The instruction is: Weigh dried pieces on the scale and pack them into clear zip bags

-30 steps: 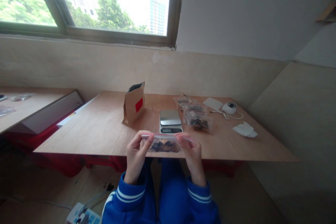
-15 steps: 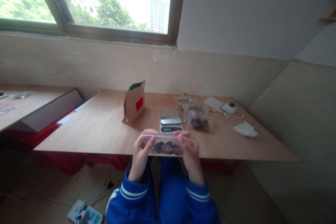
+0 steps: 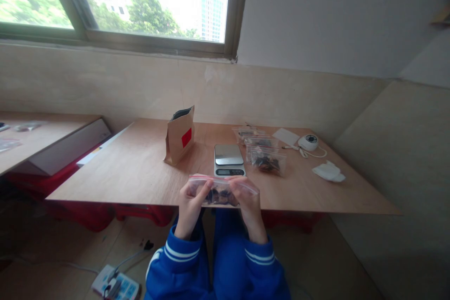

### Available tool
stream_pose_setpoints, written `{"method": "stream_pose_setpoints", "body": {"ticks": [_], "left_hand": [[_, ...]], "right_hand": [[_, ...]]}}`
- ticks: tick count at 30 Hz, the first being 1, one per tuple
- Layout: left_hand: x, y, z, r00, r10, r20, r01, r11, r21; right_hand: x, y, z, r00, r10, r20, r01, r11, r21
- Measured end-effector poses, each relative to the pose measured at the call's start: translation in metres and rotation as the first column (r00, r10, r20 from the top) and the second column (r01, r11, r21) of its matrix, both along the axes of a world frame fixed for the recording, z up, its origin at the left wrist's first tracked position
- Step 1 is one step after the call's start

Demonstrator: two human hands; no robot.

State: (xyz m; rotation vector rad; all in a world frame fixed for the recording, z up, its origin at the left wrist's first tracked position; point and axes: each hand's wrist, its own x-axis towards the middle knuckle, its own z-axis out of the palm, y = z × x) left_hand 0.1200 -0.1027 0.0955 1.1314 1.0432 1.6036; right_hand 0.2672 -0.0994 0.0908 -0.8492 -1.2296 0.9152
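A clear zip bag [image 3: 221,195] with dark dried pieces inside is held up at the table's front edge. My left hand [image 3: 191,199] pinches the left part of its red-edged top, thumb toward me. On the other side my right hand [image 3: 245,195] grips the bag's top with thumb and fingers. Just beyond the bag stands a kitchen scale [image 3: 228,157] with a bare metal plate. To its right lie several filled zip bags [image 3: 267,163] in a row. An open brown paper pouch [image 3: 179,138] with a red label stands upright to the scale's left.
On the right of the wooden table [image 3: 133,168] are a white round camera-like device [image 3: 308,142] with its cable, a white card [image 3: 286,137] and a crumpled tissue [image 3: 329,171]. A power strip [image 3: 116,283] lies on the floor at lower left. Red stools [image 3: 147,216] stand under the table.
My right hand has moved inward along the bag's top, closer to my left hand. My left hand still grips its side.
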Motion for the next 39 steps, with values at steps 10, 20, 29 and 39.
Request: {"method": "stream_pose_setpoints", "body": {"ticks": [10,20,29,39], "left_hand": [[0.007,0.003,-0.006,0.997,0.014,0.075,-0.009,0.997,-0.07],[0.002,0.009,-0.005,0.997,-0.028,-0.07,0.022,0.996,-0.09],[0.01,0.017,0.003,0.99,0.017,-0.143,-0.03,0.995,-0.092],[-0.005,0.053,0.005,0.985,-0.055,-0.162,0.027,0.986,-0.167]], "right_hand": [[-0.002,0.003,0.001,1.0,-0.029,0.012,0.03,0.991,-0.128],[-0.009,0.007,-0.009,0.996,0.087,-0.018,-0.088,0.982,-0.168],[-0.02,0.016,0.0,0.996,-0.083,-0.042,0.075,0.981,-0.177],[0.085,0.058,-0.007,0.949,-0.314,0.015,0.304,0.907,-0.29]]}}
